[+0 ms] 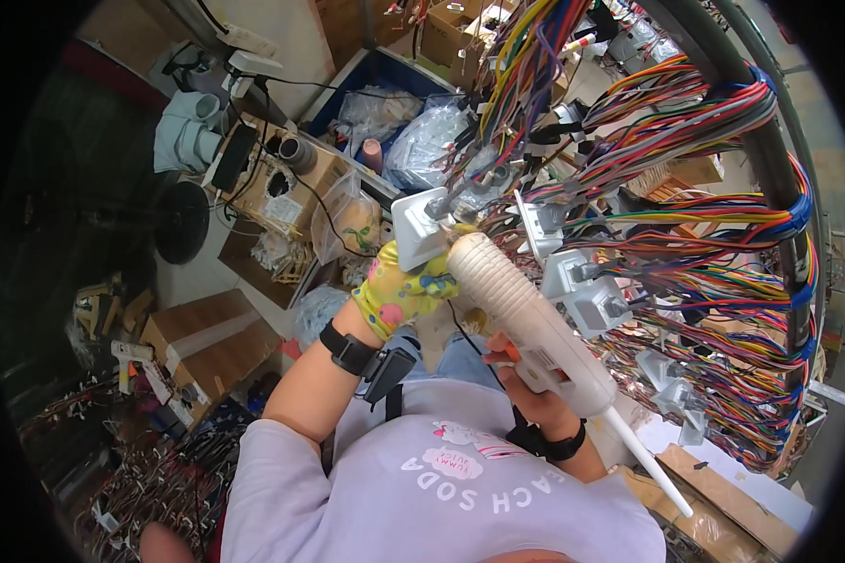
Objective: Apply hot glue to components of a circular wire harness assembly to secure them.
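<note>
My left hand (399,293), in a yellow patterned glove, is closed around a white plastic connector housing (416,231) whose wires run up to the right. A large cream glue gun (526,310) slants across the middle, with a white glue stick (650,462) poking out of its rear end. Bare-fingered, my right hand (528,387) grips the gun's handle from below, by the orange trigger. The gun's nozzle is at the housing's right side, and I cannot tell whether it touches. Further white housings (587,293) hang just right of the gun on their wire bundles.
Thick bundles of coloured wires (667,174) hang from a curved dark rail (770,155) on the right. At the upper left are a blue bin (333,103) with plastic bags and a cardboard box (211,342) lower down. A black cable (314,192) trails among them.
</note>
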`<state>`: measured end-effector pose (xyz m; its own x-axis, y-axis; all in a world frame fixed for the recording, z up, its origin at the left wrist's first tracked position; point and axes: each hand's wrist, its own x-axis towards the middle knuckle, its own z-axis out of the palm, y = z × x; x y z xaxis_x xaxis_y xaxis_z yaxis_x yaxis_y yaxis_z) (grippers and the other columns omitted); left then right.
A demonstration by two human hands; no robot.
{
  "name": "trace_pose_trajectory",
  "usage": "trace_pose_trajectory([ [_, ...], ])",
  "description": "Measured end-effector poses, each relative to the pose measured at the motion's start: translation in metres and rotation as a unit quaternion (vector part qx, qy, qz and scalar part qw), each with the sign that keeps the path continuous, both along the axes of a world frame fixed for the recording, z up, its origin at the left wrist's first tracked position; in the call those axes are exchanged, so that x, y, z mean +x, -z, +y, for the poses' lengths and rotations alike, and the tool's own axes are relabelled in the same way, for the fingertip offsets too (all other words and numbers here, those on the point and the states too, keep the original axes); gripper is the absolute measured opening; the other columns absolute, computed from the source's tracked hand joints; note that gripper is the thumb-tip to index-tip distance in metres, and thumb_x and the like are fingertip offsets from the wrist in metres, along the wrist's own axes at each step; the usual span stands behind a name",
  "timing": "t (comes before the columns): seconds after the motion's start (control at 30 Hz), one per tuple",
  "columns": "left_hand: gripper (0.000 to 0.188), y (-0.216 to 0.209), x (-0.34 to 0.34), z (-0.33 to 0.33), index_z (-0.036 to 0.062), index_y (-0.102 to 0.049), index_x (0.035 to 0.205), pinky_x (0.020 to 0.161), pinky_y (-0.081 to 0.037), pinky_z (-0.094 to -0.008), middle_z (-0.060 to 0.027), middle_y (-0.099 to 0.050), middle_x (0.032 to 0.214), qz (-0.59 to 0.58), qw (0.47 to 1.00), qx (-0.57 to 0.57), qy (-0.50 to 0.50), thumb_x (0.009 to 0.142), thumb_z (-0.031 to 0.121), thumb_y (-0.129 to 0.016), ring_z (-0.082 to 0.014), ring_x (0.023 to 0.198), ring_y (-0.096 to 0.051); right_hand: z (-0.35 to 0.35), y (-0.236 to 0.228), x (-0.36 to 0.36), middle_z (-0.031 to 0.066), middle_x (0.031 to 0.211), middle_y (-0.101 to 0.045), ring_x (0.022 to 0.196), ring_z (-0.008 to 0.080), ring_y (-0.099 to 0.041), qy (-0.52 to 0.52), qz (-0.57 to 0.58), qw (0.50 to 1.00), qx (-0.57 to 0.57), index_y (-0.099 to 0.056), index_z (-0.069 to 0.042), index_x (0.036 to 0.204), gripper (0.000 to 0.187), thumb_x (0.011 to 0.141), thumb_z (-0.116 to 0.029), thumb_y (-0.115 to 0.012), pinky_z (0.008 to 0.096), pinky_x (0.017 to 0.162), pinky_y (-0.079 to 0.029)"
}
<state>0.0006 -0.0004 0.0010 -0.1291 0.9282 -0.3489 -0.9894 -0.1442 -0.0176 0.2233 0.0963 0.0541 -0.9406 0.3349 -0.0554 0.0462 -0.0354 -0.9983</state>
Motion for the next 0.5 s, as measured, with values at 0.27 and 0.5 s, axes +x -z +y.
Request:
trace_pose_trajectory([
  [0.27,0.045,0.015,0.003,-0.002,-0.0003,-0.050,0.126,0.050,-0.038,-0.0196,-0.0113,-0.062,0.104,0.089,0.993,-0.076,0.006,0.093,0.029,-0.040,-0.0050,0.039,-0.039,0.003,0.002,0.004,0.0109,0.111,-0.053,0.106,0.0222,-0.055,-0.013,-0.022,0.999,0.046,-0.045,-0.002,0.126,0.046,0.081,0.009,-0.050,0.0356,0.085,-0.054],
  [0.5,0.046,0.005,0.003,0.002,-0.0005,-0.050,0.126,0.050,-0.039,-0.0197,-0.0105,-0.063,0.104,0.079,0.993,-0.086,0.004,0.094,0.030,-0.040,-0.0037,0.040,-0.039,0.002,0.006,0.004,0.0123,0.112,-0.053,0.104,0.0224,-0.055,-0.012,0.004,0.994,0.104,-0.043,-0.002,0.128,0.045,0.084,0.006,-0.051,0.0349,0.084,-0.054],
])
